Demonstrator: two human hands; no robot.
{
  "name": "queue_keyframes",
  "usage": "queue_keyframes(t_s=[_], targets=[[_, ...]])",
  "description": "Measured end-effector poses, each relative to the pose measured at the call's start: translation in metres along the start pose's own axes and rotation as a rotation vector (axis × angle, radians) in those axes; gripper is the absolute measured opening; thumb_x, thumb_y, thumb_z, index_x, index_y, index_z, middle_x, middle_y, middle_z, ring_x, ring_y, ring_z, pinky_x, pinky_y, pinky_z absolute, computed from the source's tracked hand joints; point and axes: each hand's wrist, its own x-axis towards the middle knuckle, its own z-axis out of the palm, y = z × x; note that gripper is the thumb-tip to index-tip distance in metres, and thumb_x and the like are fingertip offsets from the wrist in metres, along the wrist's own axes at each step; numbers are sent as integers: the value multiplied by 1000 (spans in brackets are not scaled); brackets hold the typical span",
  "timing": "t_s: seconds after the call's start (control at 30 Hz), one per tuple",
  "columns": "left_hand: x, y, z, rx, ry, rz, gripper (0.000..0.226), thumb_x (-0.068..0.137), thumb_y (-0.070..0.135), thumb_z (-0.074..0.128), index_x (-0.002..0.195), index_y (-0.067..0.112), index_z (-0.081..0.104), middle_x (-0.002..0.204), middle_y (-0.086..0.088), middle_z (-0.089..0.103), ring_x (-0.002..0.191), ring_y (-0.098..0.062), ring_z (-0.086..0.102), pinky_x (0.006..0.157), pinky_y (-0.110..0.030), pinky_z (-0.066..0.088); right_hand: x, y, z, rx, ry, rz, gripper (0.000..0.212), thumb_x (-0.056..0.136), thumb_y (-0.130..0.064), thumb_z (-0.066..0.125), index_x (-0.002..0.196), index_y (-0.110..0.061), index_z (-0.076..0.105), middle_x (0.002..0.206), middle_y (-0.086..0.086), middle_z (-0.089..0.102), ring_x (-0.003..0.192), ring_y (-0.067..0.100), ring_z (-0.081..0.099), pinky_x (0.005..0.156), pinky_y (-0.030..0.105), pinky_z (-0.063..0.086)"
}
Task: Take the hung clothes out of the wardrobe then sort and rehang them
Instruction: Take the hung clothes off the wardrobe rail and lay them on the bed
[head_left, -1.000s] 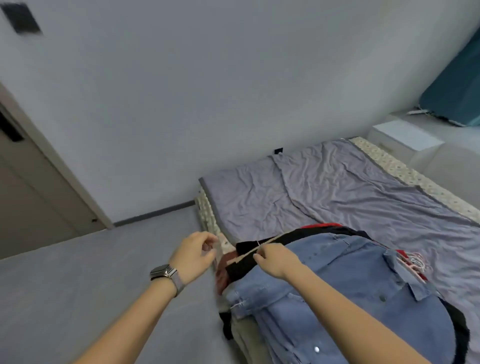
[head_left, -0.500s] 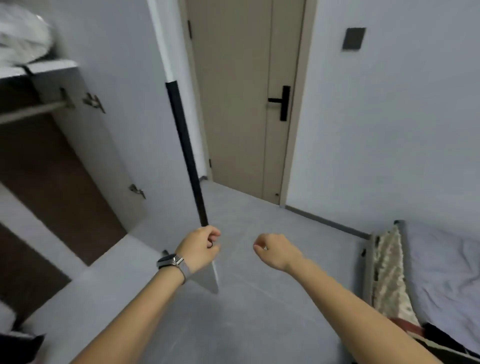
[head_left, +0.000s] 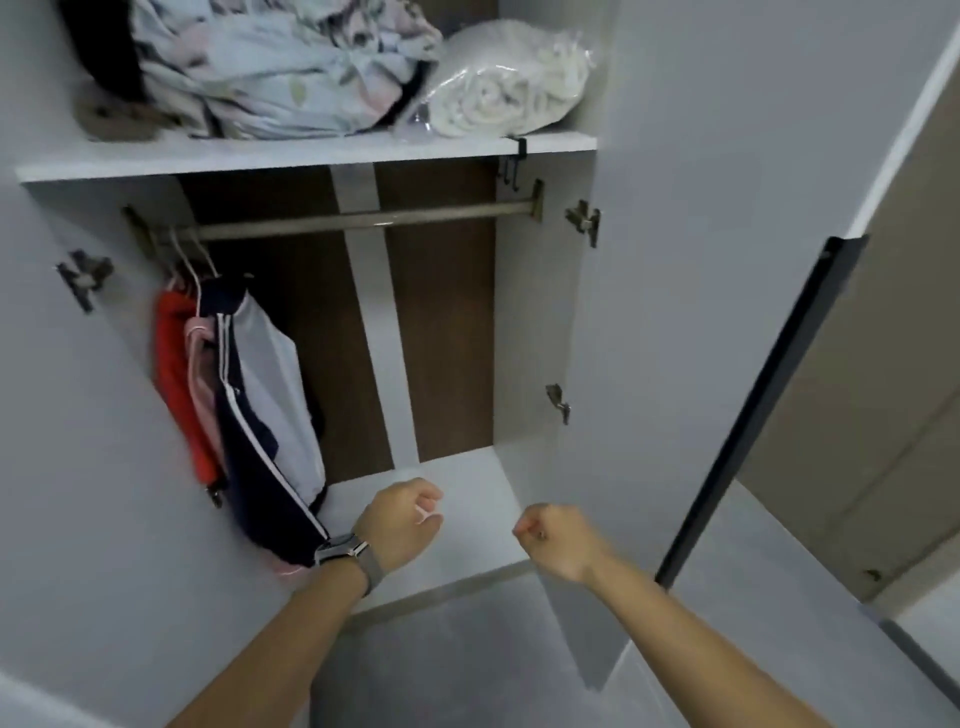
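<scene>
Fingers: on both hands they are curled into loose fists and pinch nothing. The left hand (head_left: 402, 522), with a watch (head_left: 343, 552) on its wrist, and the right hand (head_left: 553, 538) are held low before the open wardrobe, clear of every garment.

Step in hand, as judged: removal of the hung clothes. Much of the rail (head_left: 363, 218) is bare, so this step appears well advanced but not complete.

Next move, as judged: raise a hand to the left end of the rail, uncurl the fingers, and lift the hanger hooks (head_left: 189, 254) up and off, supporting the garments below.

Task item: the hung clothes (head_left: 244, 395) are bunched against the left wall of the wardrobe. A red garment hangs outermost, then a pink one, then a navy-and-white jacket with white stripes. They hang limp and tilted.
</scene>
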Motion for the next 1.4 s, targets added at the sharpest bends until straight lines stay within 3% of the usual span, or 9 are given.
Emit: queue_keyframes(t_s=[0.23,0.37,0.53,0.7,0.8,0.93,1.2,1.27,1.4], targets=[[40,-39,-49,-52,209,-229,23,87,15,58,109,15,61,100,1,61,90,-14,59,83,-22,47,113,-51,-21,-73,-97,-219,25,91,-20,49,104,-23,71,111,-5,69,101,14,63,90,22,49],[49,-74,-85,-64,362,-320,18,85,10,59,77,26,56,88,2,64,81,-14,62,80,-32,52,169,-104,-4,-73,-186,-373,24,94,-19,49,105,-17,70,109,-6,67,94,7,59,85,14,44],[84,-134,-142,-101,545,-405,14,83,6,61,87,18,57,88,4,60,70,-6,56,67,-12,44,245,-178,39,-23,-267,-467,26,96,-18,46,97,-7,69,100,6,69,92,17,63,85,32,51],[133,-189,-186,-161,667,-441,17,85,6,60,102,8,62,96,0,60,75,-12,58,68,-12,42,308,-246,68,88,-370,-451,26,97,-16,47,119,-15,61,115,0,62,98,5,53,71,3,39],[156,-212,-206,-162,699,-435,18,84,5,60,102,7,61,96,-4,61,80,-16,59,67,-15,44,342,-276,87,125,-490,-379,43,96,-20,50,138,-18,42,129,2,54,109,7,49,80,6,41],[181,-231,-223,-139,687,-444,21,83,3,58,103,7,62,89,-4,61,80,-17,58,73,-24,45,375,-311,111,369,-508,-342,95,85,-20,64,146,-33,-7,147,4,32,131,18,37,109,36,38],[190,-240,-218,-272,742,-469,24,85,1,56,101,18,59,102,-1,58,82,-14,61,83,-31,52,436,-424,102,649,44,-332,84,83,-25,71,146,-8,19,139,12,33,129,24,37,111,34,34],[190,-247,-221,-281,760,-486,26,84,-1,55,99,20,58,103,-4,60,83,-15,62,83,-33,53,448,-443,108,637,47,-301,82,82,-24,71,146,-5,23,141,13,35,130,28,39,107,31,36],[198,-256,-228,-260,807,-487,30,81,-6,55,96,20,59,102,-3,59,82,-9,61,77,-22,53,462,-452,122,549,-89,-245,41,95,-15,52,133,-3,42,129,17,55,118,32,54,94,32,44]])
